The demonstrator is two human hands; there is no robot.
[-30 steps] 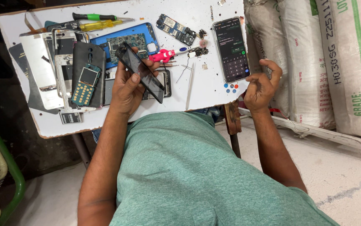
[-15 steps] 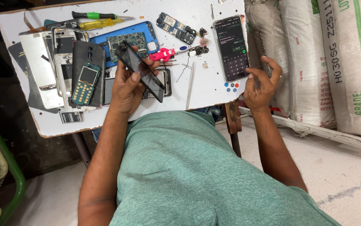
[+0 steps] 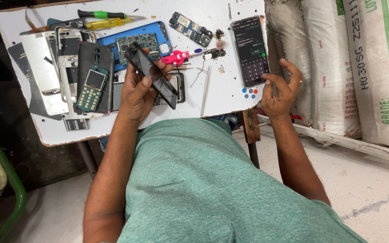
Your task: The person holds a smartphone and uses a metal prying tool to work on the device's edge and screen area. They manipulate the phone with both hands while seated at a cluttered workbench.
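Left hand (image 3: 136, 92) is wrapped around a dark phone (image 3: 151, 74), holding it tilted over the cluttered white table (image 3: 221, 96). Right hand (image 3: 279, 90) is loose and half open, fingertip on the lit phone (image 3: 250, 49) lying at the table's right edge.

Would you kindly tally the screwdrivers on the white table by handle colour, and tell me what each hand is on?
Green-handled screwdriver: 1
Yellow-handled screwdriver: 1
Pink-handled screwdriver: 1
Total: 3
Left hand holds a dark phone; right hand touches the lit smartphone.
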